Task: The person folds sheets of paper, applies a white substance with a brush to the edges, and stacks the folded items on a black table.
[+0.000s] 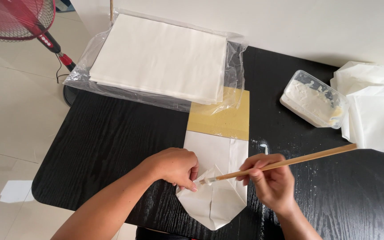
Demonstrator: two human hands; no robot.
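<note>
A folded white paper piece (214, 195) lies on a black table (112, 138), its near end folded into a point. My left hand (174, 168) presses fingertips on a raised flap of it. My right hand (270, 182) grips a long wooden stick (298, 161) whose pale, paste-coated tip touches the flap next to my left fingers. A yellow-brown cardboard sheet (223, 118) lies under the paper's far end.
A thick stack of white sheets in clear plastic wrap (161, 58) sits at the table's far left. A clear plastic tub of whitish paste (314, 100) and a pile of folded white papers (372, 106) are at the right. A red fan (18, 20) stands on the tiled floor.
</note>
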